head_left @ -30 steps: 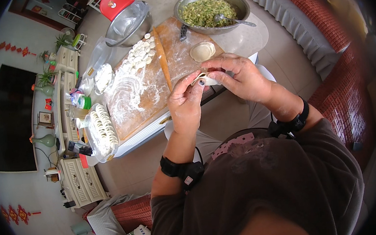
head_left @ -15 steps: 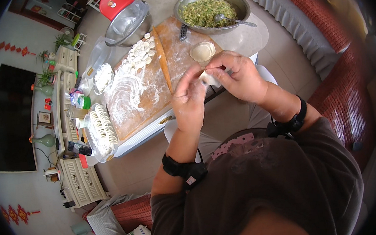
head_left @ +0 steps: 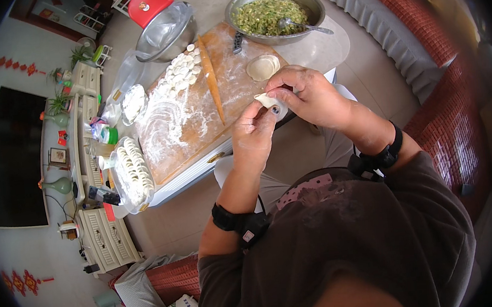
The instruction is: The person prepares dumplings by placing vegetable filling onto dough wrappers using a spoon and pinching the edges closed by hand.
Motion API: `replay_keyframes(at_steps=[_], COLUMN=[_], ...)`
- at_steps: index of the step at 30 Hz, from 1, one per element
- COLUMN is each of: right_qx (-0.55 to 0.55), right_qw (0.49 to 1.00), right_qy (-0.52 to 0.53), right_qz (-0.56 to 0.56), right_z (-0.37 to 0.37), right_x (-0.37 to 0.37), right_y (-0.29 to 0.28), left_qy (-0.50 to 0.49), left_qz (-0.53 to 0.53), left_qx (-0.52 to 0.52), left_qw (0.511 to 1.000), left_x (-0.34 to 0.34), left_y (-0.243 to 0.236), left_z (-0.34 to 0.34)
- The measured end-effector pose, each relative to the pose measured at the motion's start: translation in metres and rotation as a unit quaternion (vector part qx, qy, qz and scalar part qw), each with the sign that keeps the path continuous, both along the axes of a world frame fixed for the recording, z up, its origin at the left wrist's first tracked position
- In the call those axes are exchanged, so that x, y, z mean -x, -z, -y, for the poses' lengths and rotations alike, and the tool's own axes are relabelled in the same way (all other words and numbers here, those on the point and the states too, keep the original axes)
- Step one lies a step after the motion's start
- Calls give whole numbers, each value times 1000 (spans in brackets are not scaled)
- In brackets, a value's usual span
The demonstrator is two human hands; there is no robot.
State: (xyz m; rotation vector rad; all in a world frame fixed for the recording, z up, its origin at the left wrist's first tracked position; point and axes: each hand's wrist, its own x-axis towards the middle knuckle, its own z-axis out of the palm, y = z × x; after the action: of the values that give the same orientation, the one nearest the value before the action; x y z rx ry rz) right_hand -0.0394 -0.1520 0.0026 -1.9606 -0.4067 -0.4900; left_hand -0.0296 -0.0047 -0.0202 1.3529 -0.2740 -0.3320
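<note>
Near the front edge of the wooden board (head_left: 170,154), my left hand (head_left: 251,134) and my right hand (head_left: 311,98) are both closed on a white dumpling (head_left: 264,100). My right thumb and fingers pinch its upper edge, and my left fingers cradle it from below, partly hiding it. Just beyond my hands lie round wrappers (head_left: 262,68). A rolling pin (head_left: 211,80) lies across the floured board beside small flattened dough pieces (head_left: 183,68).
A steel bowl of green filling (head_left: 269,17) with a spoon (head_left: 311,27) stands behind the board. Another steel bowl (head_left: 169,40) is at back left. A container of shaped dumplings (head_left: 138,174) and a flour dish (head_left: 134,105) sit along the left. Red-covered sofa (head_left: 428,26) at right.
My hands have turned the dumpling, so its pale pinched top now shows above my left thumb. My left hand has shifted slightly rightward; my right fingers have moved a little.
</note>
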Motion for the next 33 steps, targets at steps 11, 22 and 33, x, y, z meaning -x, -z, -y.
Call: replay_keyframes(at_steps=[11,22,33], right_qx=[11,33,72], right_qw=[999,998,997], right_qy=[2,19,18], right_qz=[52,49,30], right_z=[0,-2,-1], right_x=[-2,-1,-2], right_y=[7,10,8], left_qy=[-6,-13,-14], left_qz=[43,90,73], left_qx=[-17,-68,-83], left_qw=[999,994,994], left_x=[0,0,1], left_y=[4,9,4], left_z=[-2,-3,-3])
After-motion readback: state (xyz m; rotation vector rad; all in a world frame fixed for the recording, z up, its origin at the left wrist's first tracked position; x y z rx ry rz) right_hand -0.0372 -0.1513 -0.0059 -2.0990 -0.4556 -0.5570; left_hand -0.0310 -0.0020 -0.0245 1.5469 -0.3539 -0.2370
